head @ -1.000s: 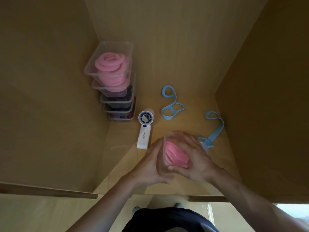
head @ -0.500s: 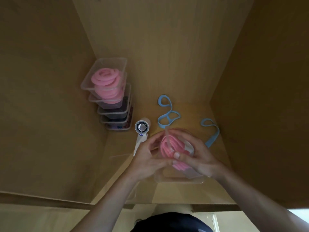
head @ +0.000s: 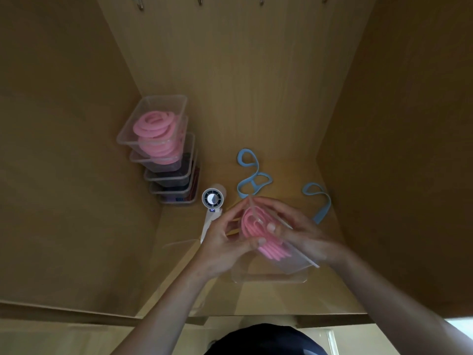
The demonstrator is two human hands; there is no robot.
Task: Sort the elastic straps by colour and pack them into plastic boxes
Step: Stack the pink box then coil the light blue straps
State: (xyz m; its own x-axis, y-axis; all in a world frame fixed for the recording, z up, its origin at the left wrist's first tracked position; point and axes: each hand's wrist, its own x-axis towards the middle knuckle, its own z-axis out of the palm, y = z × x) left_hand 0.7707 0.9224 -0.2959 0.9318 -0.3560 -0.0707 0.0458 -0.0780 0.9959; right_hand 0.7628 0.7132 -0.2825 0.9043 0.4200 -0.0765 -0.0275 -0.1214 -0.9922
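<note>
**Left hand and right hand grip the tilted clear box**

Both hands curl round the box, which is tipped toward the person. The right thumb presses the pink straps, probably to seat the coil. A second clear piece, box or lid, lies beneath on the shelf. Two blue straps lie unsorted behind. The fan stands beside the route to the box stack.

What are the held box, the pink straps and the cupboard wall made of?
The box looks like thin clear plastic, glossy: the straps show through it. The pink straps seem to be soft, rubbery elastic, matte, coiling easily. The cupboard wall is probably wood laminate, with faint grain lines.
</note>
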